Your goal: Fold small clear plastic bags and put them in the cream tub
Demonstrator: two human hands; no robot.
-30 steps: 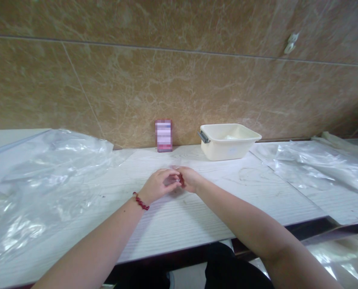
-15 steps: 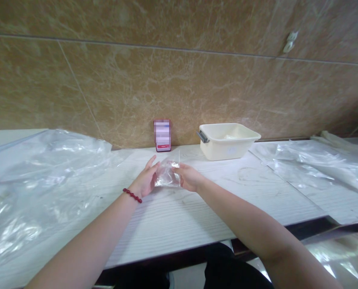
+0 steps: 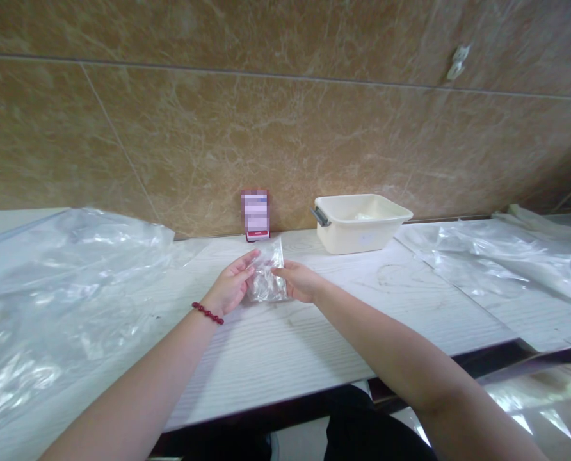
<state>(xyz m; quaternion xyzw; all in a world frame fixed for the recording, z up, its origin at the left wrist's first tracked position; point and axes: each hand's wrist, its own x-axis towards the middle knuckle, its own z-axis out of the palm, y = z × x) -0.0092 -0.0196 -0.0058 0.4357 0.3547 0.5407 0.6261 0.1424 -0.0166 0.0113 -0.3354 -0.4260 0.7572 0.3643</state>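
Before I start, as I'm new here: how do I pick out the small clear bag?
Find the pale table along the brown marbled wall. Mid-view, the left hand and right hand hold the small clear bag between them. Unlike the larger clear plastic at either side, it is held.

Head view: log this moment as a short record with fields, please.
Left hand: holds left side of small clear bag
Right hand: holds the bag's right side
Bracelet: red beads, left wrist
Phone: upright by the wall, beyond the bag
Cream bin: right of phone; contents unclear
Clear plastic: table's left and right sides
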